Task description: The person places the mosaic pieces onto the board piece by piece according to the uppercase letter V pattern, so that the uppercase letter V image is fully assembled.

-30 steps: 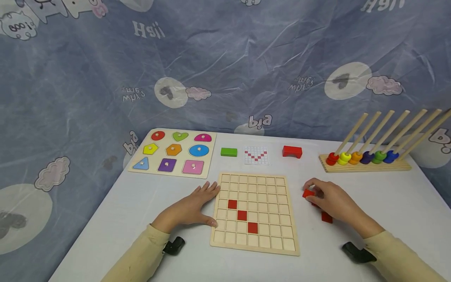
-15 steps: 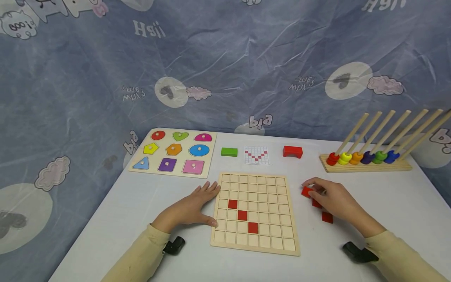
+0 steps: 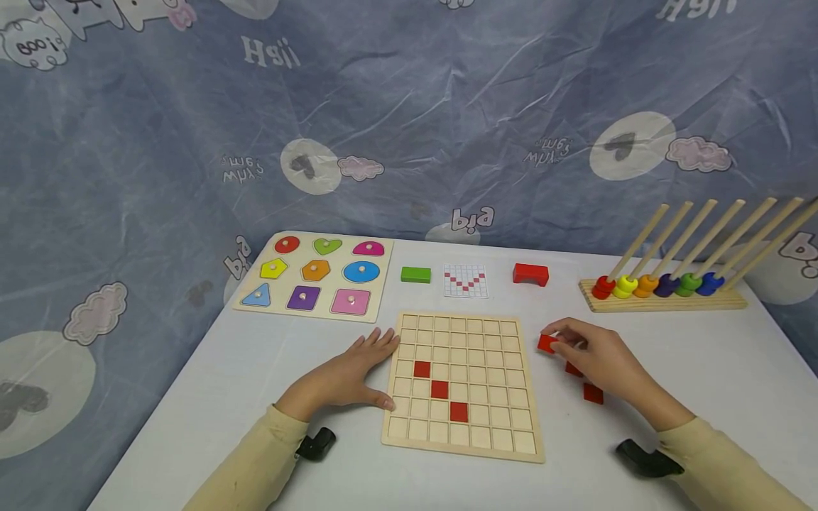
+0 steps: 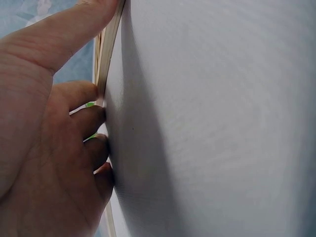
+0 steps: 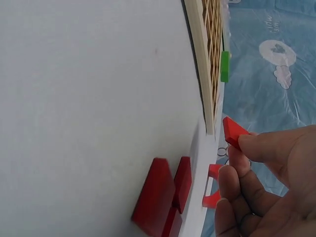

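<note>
My right hand (image 3: 597,358) pinches a red square tile (image 3: 546,343) between thumb and fingers, just right of the wooden grid board (image 3: 532,426). In the right wrist view that tile (image 5: 232,131) is raised off the table and tilted. Below the hand lie loose red tiles (image 3: 593,393), partly covered by it in the head view; the right wrist view has three of them (image 5: 157,196) close together. Three red tiles (image 3: 439,389) sit in the board's cells along a diagonal. My left hand (image 3: 345,370), fingers spread, touches the board's left edge with thumb and fingertips.
Behind the board lie a green block (image 3: 416,275), a pattern card (image 3: 465,282) with a red V on a grid, and a red arch block (image 3: 530,275). A shape puzzle board (image 3: 383,284) is at back left, a bead-and-peg stand (image 3: 664,305) at back right.
My right hand has lifted the pinched red tile away from the loose ones and shifted it slightly left and back, nearer the board. The left hand stays in place.
</note>
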